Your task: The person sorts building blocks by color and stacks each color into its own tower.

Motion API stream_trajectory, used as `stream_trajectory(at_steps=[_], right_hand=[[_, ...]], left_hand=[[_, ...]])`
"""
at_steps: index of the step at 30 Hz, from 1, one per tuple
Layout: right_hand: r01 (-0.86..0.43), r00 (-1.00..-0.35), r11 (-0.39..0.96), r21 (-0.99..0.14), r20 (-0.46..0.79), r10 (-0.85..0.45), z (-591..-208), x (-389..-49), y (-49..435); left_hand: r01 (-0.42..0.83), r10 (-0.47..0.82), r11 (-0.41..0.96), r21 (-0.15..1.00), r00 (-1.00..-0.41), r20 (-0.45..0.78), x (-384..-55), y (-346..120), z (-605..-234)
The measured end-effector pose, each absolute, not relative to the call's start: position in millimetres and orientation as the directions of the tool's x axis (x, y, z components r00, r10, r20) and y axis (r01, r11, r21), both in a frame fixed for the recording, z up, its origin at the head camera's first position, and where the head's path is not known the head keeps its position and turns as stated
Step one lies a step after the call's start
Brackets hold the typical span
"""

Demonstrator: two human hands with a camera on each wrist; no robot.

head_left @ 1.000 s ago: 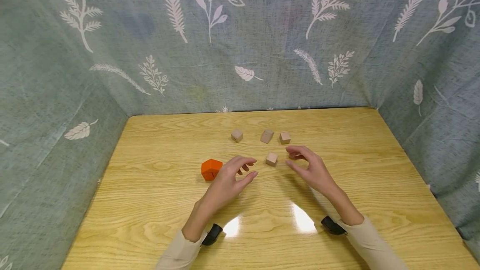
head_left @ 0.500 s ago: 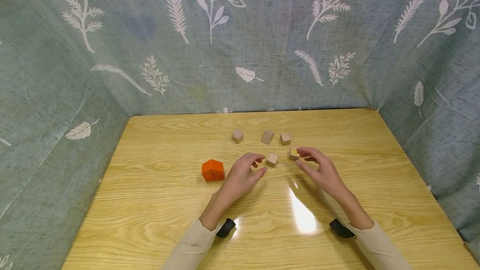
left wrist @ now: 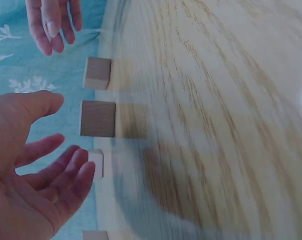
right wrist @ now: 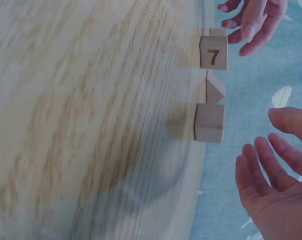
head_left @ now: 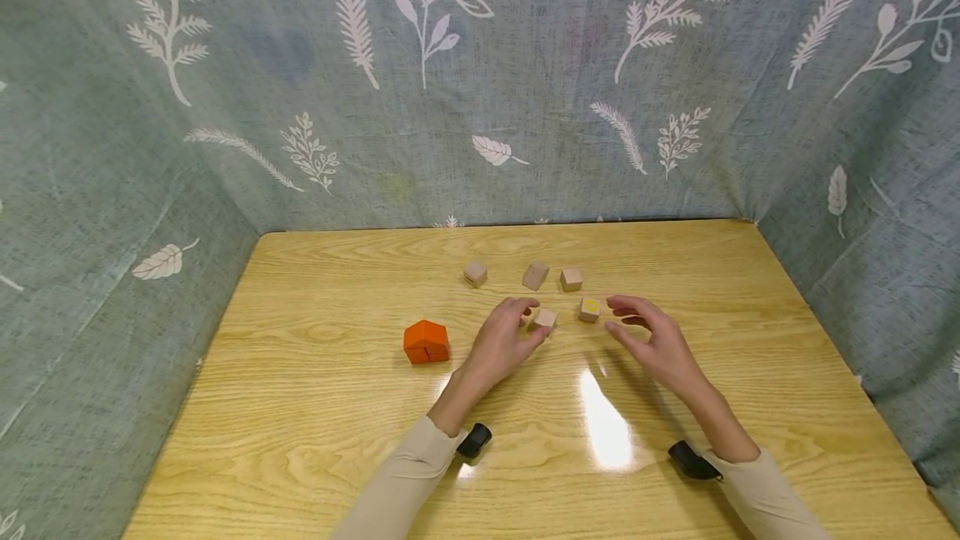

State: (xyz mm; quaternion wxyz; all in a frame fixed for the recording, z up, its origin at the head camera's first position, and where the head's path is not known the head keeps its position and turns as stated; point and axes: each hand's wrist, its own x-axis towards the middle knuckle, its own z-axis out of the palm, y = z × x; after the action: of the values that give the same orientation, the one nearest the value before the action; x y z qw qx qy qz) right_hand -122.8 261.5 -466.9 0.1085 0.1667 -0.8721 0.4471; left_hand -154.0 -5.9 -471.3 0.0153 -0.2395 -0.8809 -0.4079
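Observation:
My left hand [head_left: 508, 338] reaches around a small wooden cube [head_left: 546, 319], with thumb and fingers spread on either side of it. In the left wrist view the same cube [left wrist: 97, 118] sits ahead of the parted thumb and fingers. A "7" marks one face of this cube [right wrist: 213, 52] in the right wrist view. My right hand [head_left: 654, 342] hovers beside another wooden cube [head_left: 589, 309], which has a yellow ring on one face. The right fingers are parted from the thumb, with nothing between them.
Behind the hands stand a wooden cube [head_left: 476, 274], a slanted wooden block [head_left: 536, 276] and another cube [head_left: 572, 279]. An orange house-shaped block [head_left: 426, 342] stands to the left on the wooden table [head_left: 300, 432]. A patterned cloth [head_left: 495, 107] encloses the back and sides.
My left hand has moved right, from beside the orange block to the middle cube. The yellow-ringed cube now stands on the table; my right hand has drawn back to the right from it.

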Motion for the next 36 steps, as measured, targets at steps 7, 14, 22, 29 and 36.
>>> stream_trajectory(at_steps=[7,14,22,29,36], right_hand=[[-0.374,-0.927,0.543,-0.752,0.325,-0.189,-470,-121,263],[-0.369,-0.929,0.533,-0.762,0.315,-0.193,-471,-120,265],[-0.361,-0.932,0.538,-0.762,0.311,-0.186,-472,-121,267],[-0.35,-0.936,0.537,-0.767,0.302,-0.179,-471,-122,268],[-0.344,-0.939,0.533,-0.773,0.293,-0.181,-471,-121,268]], left_hand=[[0.424,0.402,0.62,0.66,-0.894,0.198,-159,8,-479],[0.424,0.391,0.622,0.659,-0.897,0.207,-160,13,-482],[0.436,0.39,0.576,0.692,-0.89,0.236,-158,14,-482],[0.421,0.399,0.547,0.724,-0.891,0.217,-152,9,-480],[0.428,0.456,0.49,0.759,-0.868,0.195,-144,1,-480]])
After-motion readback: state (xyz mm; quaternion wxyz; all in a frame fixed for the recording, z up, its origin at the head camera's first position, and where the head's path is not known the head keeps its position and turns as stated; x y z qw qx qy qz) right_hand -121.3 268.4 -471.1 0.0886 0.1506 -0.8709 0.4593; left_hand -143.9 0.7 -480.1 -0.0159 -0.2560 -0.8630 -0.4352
